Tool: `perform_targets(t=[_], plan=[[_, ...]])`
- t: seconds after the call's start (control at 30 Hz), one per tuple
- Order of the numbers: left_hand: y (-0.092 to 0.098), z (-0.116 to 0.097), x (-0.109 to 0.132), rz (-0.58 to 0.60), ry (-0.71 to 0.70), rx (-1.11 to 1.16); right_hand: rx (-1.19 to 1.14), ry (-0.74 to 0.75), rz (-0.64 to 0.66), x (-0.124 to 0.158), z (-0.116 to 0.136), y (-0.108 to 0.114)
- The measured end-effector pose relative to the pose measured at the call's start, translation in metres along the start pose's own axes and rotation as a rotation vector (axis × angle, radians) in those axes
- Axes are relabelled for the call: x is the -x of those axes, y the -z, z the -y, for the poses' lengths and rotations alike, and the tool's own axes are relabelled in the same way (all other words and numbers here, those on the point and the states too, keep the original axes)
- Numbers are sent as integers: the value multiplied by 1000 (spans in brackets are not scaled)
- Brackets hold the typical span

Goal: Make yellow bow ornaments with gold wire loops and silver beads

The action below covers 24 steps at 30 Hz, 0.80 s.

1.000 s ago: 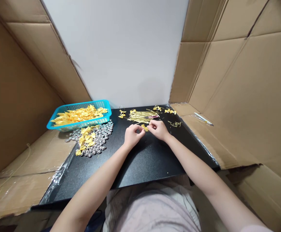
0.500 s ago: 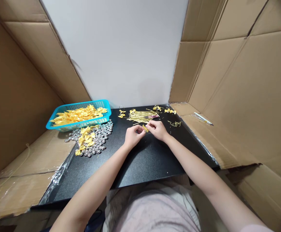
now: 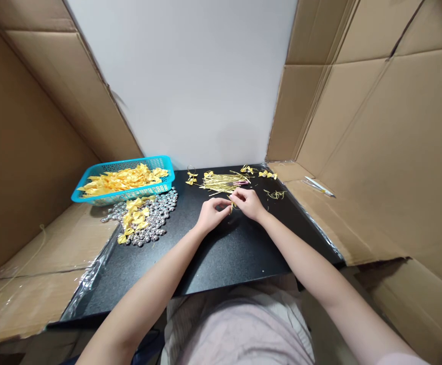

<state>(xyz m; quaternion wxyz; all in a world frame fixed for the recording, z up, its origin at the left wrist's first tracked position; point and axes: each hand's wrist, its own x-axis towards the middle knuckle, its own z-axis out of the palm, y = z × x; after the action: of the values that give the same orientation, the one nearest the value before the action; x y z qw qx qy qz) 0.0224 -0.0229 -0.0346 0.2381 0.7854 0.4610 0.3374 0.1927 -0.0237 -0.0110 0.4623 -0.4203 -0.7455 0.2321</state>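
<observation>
A teal basket point(image 3: 130, 163) of loose bows point(image 3: 122, 180) sits at the back left. Silver bells point(image 3: 156, 218) are heaped just in front of it, and a bundle of gold ties point(image 3: 221, 182) lies just beyond the hands. The left hand point(image 3: 210, 214) and right hand point(image 3: 248, 203) meet fingertip to fingertip, each grip pinching a small yellow bow point(image 3: 231, 205) over the middle of the bench. The bow shows less than a second ago, tucked deeper between the fingers. The black bench point(image 3: 224, 253) stands between cardboard walls point(image 3: 376, 152), with a white wall point(image 3: 190, 91) behind.
</observation>
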Motion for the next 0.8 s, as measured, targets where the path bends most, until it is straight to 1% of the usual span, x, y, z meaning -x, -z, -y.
perform_targets(t=[0.27,0.43,0.63,0.8], plan=[[-3,4,-2,56,39,41,-10,5,92,2,0,-2],[-3,3,-1,80,67,55,4,-5,122,2,-1,-4],[-1,1,-2,102,97,37,44,-80,153,1,-7,-5],[1,-2,-3,92,112,-12,66,-142,176,1,-10,-7]])
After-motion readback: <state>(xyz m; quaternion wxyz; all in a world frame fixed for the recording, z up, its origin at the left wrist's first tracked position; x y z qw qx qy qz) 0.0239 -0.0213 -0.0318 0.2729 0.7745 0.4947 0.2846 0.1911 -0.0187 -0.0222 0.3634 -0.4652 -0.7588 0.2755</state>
